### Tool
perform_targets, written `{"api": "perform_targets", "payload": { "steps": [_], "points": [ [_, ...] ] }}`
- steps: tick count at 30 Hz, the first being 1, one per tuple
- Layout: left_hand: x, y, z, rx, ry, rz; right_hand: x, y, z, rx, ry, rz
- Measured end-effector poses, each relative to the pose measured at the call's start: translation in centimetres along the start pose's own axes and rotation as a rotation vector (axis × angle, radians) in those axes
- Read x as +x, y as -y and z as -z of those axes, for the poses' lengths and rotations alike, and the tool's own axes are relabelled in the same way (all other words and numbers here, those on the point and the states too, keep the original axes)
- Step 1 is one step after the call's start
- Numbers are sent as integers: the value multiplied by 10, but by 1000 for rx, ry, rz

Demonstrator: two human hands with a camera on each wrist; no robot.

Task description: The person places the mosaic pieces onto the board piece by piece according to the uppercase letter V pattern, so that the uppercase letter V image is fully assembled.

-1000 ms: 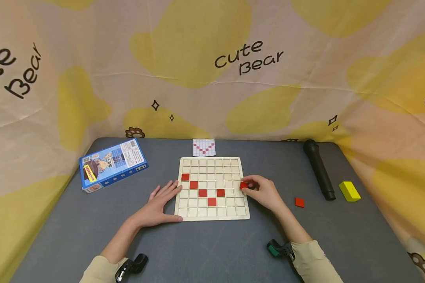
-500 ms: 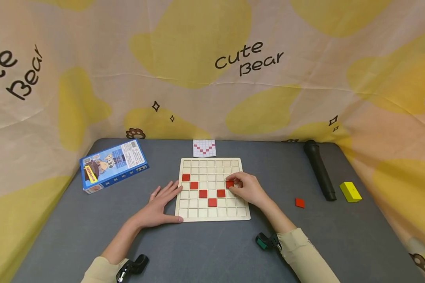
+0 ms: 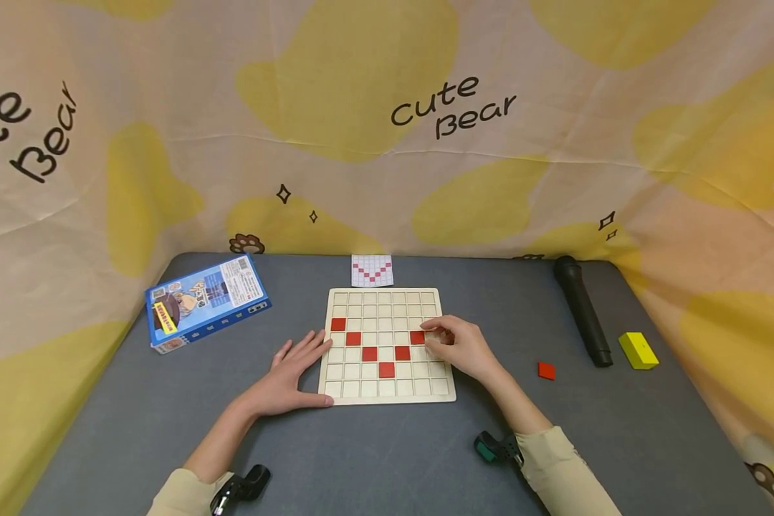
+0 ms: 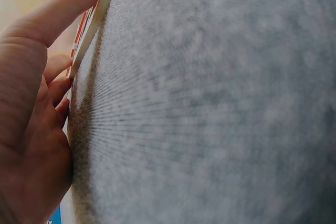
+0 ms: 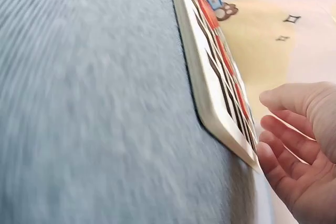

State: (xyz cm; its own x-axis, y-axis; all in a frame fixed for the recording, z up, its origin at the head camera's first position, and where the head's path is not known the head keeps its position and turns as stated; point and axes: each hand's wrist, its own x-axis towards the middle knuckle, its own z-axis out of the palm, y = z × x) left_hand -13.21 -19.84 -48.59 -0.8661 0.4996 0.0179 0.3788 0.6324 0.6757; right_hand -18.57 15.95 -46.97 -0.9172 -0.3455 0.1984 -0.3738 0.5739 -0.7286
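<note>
A cream grid board (image 3: 350,388) lies on the grey table, with several red square tiles in its cells forming a V-like pattern. My left hand (image 3: 290,376) is spread along the board's left side, thumb at the near corner and fingertips on the edge; in the left wrist view the thumb (image 4: 63,11) touches the rim. Over the right part of the board is my right hand (image 3: 459,345), fingers relaxed and holding nothing, right beside a red tile (image 3: 417,337) seated in its cell. The right wrist view shows a gap between thumb (image 5: 291,97) and fingers.
One loose red tile (image 3: 545,370) lies right of the board. Farther right are a black microphone (image 3: 583,312) and a yellow block (image 3: 638,350). A pattern card (image 3: 372,271) sits behind the board, and a blue box (image 3: 208,301) at the back left.
My right hand carried a red tile leftward from the board's right edge into a cell, let go of it and drew back slightly to the right. The left hand has stayed in place.
</note>
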Motion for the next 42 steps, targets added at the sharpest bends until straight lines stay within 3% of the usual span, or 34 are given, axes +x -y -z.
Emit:
{"api": "perform_targets", "payload": {
  "steps": [14,34,42],
  "points": [
    [0,2,-1,5,-2,4,-30,-21,38,-41,-28,-94],
    [0,2,-1,6,1,-6,-99,-55,102,-237,-131,-148],
    [1,2,-1,0,4,-5,-115,-63,118,-252,-102,-187]
  ]
}}
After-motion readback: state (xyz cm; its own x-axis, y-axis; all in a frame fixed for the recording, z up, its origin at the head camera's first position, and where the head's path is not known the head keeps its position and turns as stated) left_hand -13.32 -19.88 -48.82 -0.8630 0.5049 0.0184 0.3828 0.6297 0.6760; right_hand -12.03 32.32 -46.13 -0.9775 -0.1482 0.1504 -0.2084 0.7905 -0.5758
